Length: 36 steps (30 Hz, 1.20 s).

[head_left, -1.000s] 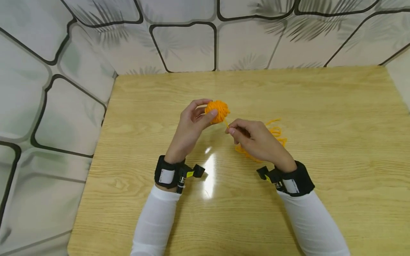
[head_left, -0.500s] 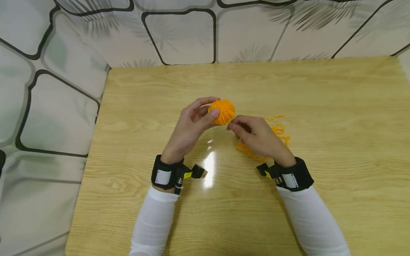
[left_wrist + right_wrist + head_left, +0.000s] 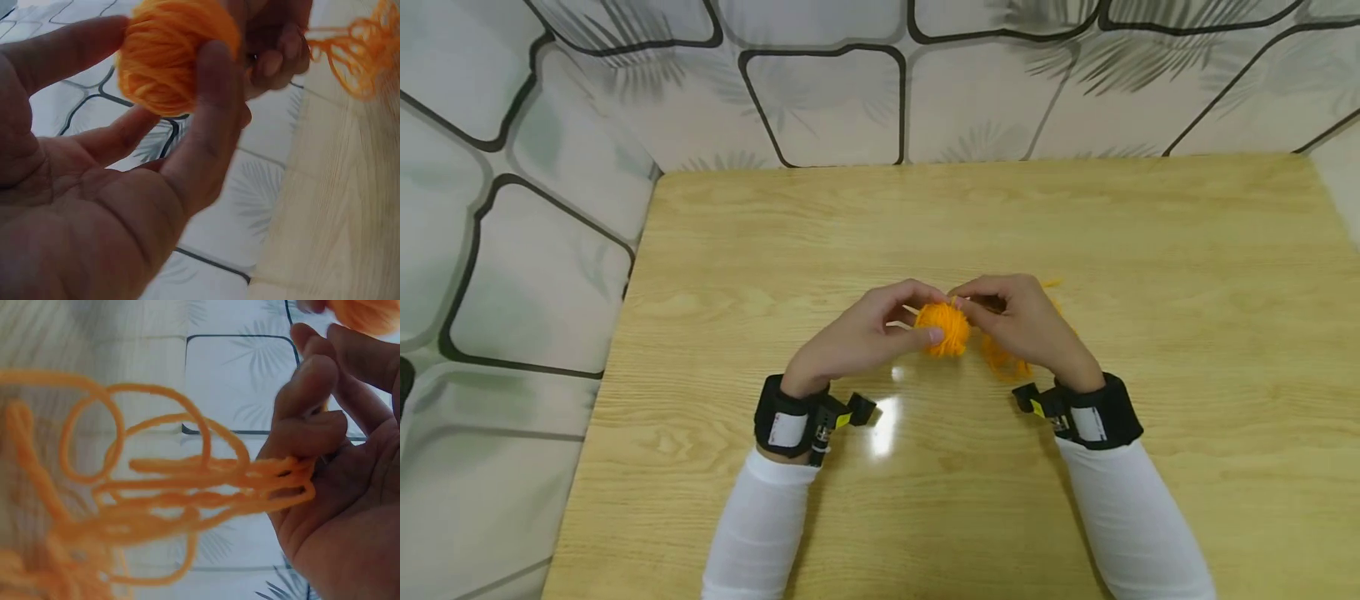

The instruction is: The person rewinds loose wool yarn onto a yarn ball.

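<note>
An orange ball of yarn [image 3: 946, 328] is gripped by my left hand [image 3: 868, 333], thumb on its near side and fingertips on its far side. Close against the ball's upper right, my right hand [image 3: 1018, 321] pinches the yarn strand between thumb and fingertips. Its other fingers curl inward, as the right wrist view shows, and loose yarn loops [image 3: 206, 481] run out from them. In the left wrist view the wound ball [image 3: 172, 59] sits between thumb and forefinger, with the right hand [image 3: 275, 50] just behind it.
More slack yarn [image 3: 1006, 360] lies on the wooden table [image 3: 737, 250], partly hidden by the right hand. A patterned cloth wall [image 3: 827, 108] borders the table at the back and left. Each wrist wears a black strap camera [image 3: 1093, 412].
The left hand has carried the ball toward me and rightward, turning at the wrist. The right hand has shifted slightly right, its fingertips going from the ball's lower right to its top.
</note>
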{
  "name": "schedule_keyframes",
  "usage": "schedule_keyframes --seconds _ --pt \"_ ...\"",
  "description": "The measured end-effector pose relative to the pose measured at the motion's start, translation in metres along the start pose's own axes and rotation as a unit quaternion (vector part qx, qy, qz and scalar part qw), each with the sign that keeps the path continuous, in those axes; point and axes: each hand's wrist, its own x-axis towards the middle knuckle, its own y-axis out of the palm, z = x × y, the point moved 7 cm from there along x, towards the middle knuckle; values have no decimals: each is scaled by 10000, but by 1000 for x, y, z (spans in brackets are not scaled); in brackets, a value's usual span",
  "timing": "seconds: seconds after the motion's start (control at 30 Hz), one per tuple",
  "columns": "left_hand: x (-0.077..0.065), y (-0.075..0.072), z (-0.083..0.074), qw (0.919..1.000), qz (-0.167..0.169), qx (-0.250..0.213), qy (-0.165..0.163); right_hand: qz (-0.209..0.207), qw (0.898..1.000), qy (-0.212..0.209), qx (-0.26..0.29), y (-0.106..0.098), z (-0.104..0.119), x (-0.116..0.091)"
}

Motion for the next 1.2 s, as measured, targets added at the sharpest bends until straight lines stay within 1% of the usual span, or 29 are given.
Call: schedule_keyframes --seconds 0.07,0.17,0.23,0.3,0.37,0.47,0.6,0.7,0.83,0.93,1.0,1.1,1.13,1.2 --pt "0 2 5 9988 -44 413 -263 44 9997 -82 -243 -1 3 -3" --pt "0 2 11 9939 -234 881 -613 8 9981 -131 -606 -3 9 -9" --pt "-1 0 14 9897 -426 1144 -742 -37 9974 -125 -714 -5 14 -12" --pt "-1 -3 15 9863 -686 1271 -793 -26 9975 -111 -691 -4 20 -14" --pt "-2 -7 15 9832 -1021 1311 -758 -17 9982 -180 -579 -3 27 -16" --pt "-2 -14 13 9768 -1590 1308 -585 -76 9987 -408 -298 0 38 -17" --pt "-5 -22 11 9632 -2326 1286 -401 -231 9973 -689 69 5 49 -17" --pt "-6 -27 10 9533 -2784 1136 -289 -296 9962 -798 175 9 55 -17" --pt "-8 -32 11 9449 -3208 638 -152 -243 9962 -810 229 14 60 -17" --pt "-8 -35 12 9386 -3450 -8 -7 -110 9964 -788 296 19 62 -17" --pt "-10 -38 12 9325 -3566 -574 105 17 9963 -792 345 23 64 -17" --pt "-10 -41 13 9177 -3589 -1674 309 272 9954 -813 421 28 68 -18" --pt "-11 -42 13 9111 -3556 -2049 377 371 9949 -824 452 29 69 -18" --pt "-11 -43 12 8950 -3422 -2808 546 566 9935 -850 495 32 70 -18"
